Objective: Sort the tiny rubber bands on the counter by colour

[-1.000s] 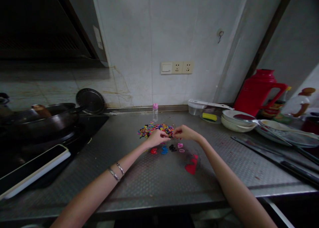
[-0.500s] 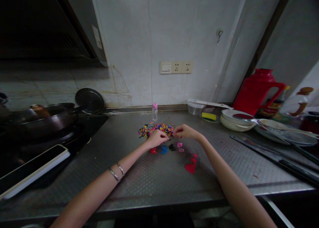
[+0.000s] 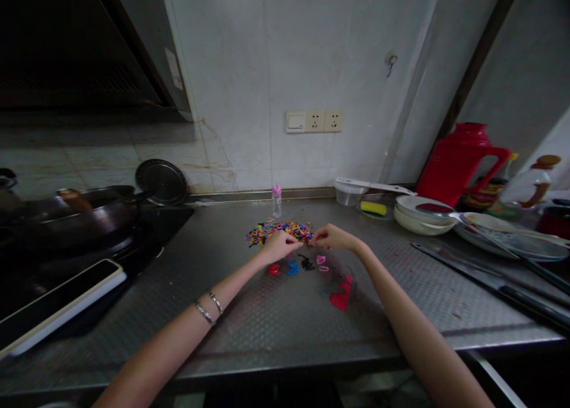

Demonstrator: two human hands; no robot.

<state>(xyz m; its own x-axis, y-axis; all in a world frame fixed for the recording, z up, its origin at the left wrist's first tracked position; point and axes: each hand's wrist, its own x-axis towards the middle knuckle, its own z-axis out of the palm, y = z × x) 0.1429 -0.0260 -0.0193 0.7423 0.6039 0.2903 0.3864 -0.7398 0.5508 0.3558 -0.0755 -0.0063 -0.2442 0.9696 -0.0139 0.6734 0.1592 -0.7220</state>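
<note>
A heap of small multicoloured bands (image 3: 291, 230), perhaps rubber bands, lies on the metal counter. My left hand (image 3: 280, 246) reaches over the heap's near side, fingers drawn together; anything between them is too small to see. At the heap's right edge is my right hand (image 3: 333, 237), its fingertips pinched, with what they hold hidden. In front of the hands are small groups sorted by colour: red bands (image 3: 274, 269), blue bands (image 3: 293, 268), black bands (image 3: 307, 264) and pink bands (image 3: 321, 260). A clear bottle with a pink cap (image 3: 276, 201) stands behind the heap.
Nearer me on the counter (image 3: 267, 331) lies a red heart-shaped piece (image 3: 341, 300). At the right are bowls (image 3: 423, 221), a yellow sponge (image 3: 373, 208), a red thermos jug (image 3: 461, 167) and long dark utensils (image 3: 490, 283). A pan (image 3: 84, 218) sits on the stove at left.
A black band that was at my left fingertips now appears by the black group, just below them. My right hand has shifted very slightly to the right.
</note>
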